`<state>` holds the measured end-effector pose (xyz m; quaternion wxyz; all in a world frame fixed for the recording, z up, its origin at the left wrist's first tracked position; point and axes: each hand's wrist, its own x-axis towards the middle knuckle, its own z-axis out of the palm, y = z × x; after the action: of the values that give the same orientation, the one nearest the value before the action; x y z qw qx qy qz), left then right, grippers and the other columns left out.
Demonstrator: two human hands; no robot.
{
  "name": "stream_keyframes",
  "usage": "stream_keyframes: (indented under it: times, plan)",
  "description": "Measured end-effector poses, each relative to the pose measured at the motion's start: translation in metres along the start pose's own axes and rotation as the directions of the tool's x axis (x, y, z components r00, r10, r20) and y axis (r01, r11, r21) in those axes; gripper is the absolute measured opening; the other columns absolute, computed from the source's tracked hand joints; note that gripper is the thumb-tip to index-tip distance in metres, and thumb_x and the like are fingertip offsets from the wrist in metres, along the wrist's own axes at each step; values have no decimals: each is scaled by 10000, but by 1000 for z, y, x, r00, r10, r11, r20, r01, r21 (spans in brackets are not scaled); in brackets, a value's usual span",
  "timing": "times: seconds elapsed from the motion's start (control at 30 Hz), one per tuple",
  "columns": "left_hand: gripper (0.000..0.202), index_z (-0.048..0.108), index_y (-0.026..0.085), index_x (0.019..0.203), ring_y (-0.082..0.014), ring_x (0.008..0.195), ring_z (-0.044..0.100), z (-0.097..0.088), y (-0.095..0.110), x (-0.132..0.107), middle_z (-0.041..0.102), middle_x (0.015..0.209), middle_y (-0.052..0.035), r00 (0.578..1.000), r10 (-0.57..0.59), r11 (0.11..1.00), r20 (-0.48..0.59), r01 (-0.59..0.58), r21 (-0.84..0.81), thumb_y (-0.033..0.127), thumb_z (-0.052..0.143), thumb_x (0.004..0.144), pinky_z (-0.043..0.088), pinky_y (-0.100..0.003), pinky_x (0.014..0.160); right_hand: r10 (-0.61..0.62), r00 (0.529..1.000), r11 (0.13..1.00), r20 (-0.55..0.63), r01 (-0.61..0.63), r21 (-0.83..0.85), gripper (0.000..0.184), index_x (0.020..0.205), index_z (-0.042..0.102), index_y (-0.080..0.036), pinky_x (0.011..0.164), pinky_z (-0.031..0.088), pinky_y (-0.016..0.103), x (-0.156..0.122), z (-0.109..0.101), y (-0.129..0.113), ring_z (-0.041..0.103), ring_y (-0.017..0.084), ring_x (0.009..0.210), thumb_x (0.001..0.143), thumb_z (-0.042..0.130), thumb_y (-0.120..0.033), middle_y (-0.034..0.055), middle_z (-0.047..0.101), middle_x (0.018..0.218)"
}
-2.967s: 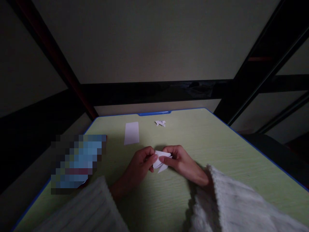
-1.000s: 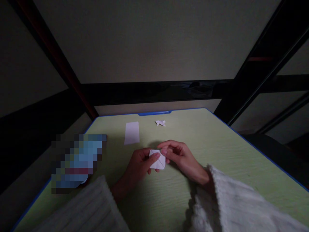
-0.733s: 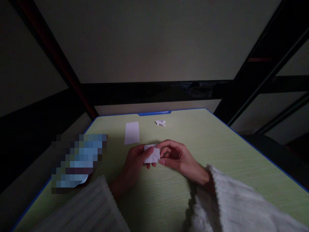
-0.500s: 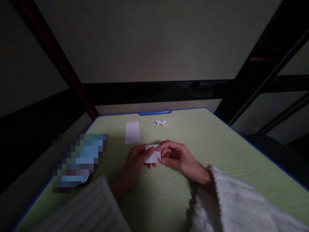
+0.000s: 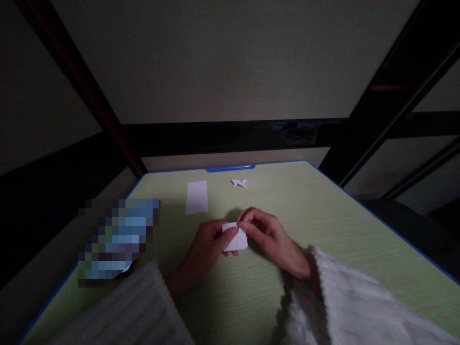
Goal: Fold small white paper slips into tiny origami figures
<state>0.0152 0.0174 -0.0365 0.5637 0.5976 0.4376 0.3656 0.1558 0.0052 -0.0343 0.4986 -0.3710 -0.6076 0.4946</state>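
A small folded piece of white paper (image 5: 235, 242), roughly square with crease lines, is held above the table between both hands. My left hand (image 5: 212, 242) grips it from the left, thumb on top and fingertips showing beneath the lower edge. At the upper right corner, my right hand (image 5: 266, 235) pinches the paper between thumb and index finger. Beyond the hands lies a small white folded paper figure (image 5: 239, 183). To its left a flat white sheet of paper (image 5: 197, 197) rests on the table.
The light green table (image 5: 316, 211) has a blue rim and a blue handle (image 5: 231, 168) at its far edge. A pixelated blue object (image 5: 122, 239) lies on the left side. A pale wall panel (image 5: 230, 62) with dark framing rises behind the table.
The folded paper has shifted slightly right and toward me, with my left hand moving along. My right thumb has gone from the paper's lower right side to its upper right corner.
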Motion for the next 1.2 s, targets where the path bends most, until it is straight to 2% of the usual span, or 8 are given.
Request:
stream_keyframes:
  times: [0.17,0.37,0.6,0.77,0.93,1.2]
  plan:
    - [193,586,118,601,-92,399,492,0,-3,1,580,441,8,1000,-14,1000,20,14,-25,280,511,676,349,-178,380,114,992,993,-58,-112,43,163,649,493,-137,477,371,209,0,0,1,468,79,506,719,521,-281,-19,505,563]
    - [185,587,111,598,-88,407,487,0,-3,2,586,447,1,999,-20,999,27,20,-27,261,512,675,349,-175,389,135,981,991,-140,-132,29,140,629,521,-118,457,367,197,2,0,1,460,62,476,676,565,-243,-20,516,549]
    - [211,603,101,563,-79,399,476,0,0,1,596,449,-10,999,-40,999,23,40,-5,274,534,663,351,-174,401,108,984,994,-144,-104,33,102,633,530,-122,453,381,198,0,3,-2,483,67,471,682,551,-209,-18,533,547]
    - [189,616,110,590,-95,425,514,-1,-1,1,608,468,-5,1000,-17,1000,2,17,21,265,538,665,372,-177,414,184,976,981,-113,-174,89,68,624,538,-110,480,376,211,1,2,-2,486,74,488,660,545,-167,-9,544,553]
    - [172,614,116,591,-95,428,520,-1,0,0,606,469,6,999,-25,999,-31,26,39,257,545,660,371,-174,419,221,966,974,-131,-211,86,26,588,538,-108,482,348,199,3,1,-2,452,62,483,613,541,-101,-22,532,543]
    - [174,608,120,596,-95,422,512,-1,-2,0,588,464,15,999,0,1000,-33,1,28,266,541,661,363,-179,417,224,969,974,-101,-220,51,106,616,484,-124,472,307,204,2,1,2,410,66,484,647,556,-197,-35,470,530]
